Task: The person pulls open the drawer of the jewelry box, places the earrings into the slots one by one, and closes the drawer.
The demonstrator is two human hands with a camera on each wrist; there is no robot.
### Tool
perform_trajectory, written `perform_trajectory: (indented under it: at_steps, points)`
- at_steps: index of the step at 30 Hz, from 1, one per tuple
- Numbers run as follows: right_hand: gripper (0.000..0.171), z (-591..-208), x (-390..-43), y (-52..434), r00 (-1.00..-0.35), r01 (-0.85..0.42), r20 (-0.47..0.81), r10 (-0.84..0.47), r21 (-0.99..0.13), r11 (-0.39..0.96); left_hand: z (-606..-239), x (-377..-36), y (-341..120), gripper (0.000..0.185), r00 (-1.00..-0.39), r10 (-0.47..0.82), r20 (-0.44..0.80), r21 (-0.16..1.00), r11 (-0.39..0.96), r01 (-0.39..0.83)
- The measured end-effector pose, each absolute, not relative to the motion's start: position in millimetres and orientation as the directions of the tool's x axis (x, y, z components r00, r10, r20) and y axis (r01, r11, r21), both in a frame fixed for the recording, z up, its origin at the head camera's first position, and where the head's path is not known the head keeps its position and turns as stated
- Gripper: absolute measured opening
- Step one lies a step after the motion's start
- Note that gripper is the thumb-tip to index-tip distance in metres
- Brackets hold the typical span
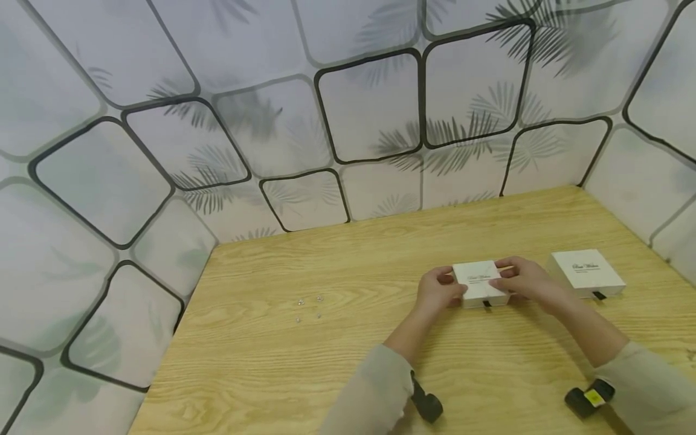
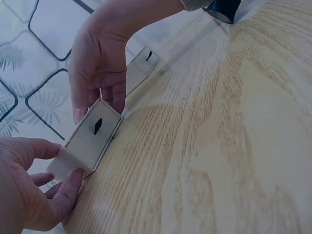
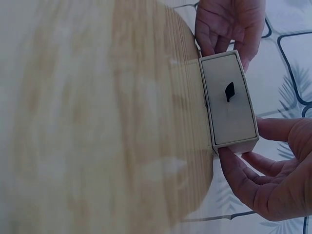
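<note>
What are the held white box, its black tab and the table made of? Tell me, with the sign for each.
White box: likely matte card or paperboard, with sharp folded edges and printed script.
Black tab: seemingly ribbon or soft fabric; too small to be sure.
Table: light wood or wood-look laminate, with visible grain and slight sheen.

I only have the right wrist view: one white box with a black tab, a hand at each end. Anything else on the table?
Observer: Yes, a second white box lies beside the right hand, untouched.
Operator: Does that one have a tab too?
Observer: Yes, a black tab sticks out of its near side.
Operator: Anything on the left side?
Observer: A few tiny clear beads lie on the wooden table, apart from the left hand.
Operator: Any print on the held box?
Observer: Yes, the held box has small dark script on its top; too small to read.
</note>
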State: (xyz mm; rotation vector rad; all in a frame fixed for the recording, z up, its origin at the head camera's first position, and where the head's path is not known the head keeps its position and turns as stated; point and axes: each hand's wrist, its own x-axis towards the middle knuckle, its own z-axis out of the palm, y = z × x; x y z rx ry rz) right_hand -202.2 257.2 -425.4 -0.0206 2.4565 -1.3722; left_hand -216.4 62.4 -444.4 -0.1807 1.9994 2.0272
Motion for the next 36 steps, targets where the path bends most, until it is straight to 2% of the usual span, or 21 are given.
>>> perform_trajectory:
  at_steps: [9,36]
  points:
    - [0.07,-424.7,-207.7,248.1,-0.949,0.121,-0.257,-0.182,-0.832,0.541,-443.4,-219.6,52.8,0.046,-0.95,0.112,-0.29,0.956,0.0,-0.292]
    - [0.063,-419.6,-221.5,214.5,-0.943,0.172,-0.28,-0.179,-0.872,0.459,-444.8,-230.5,21.3,0.049,-0.953,0.121,-0.278,0.96,0.008,-0.28]
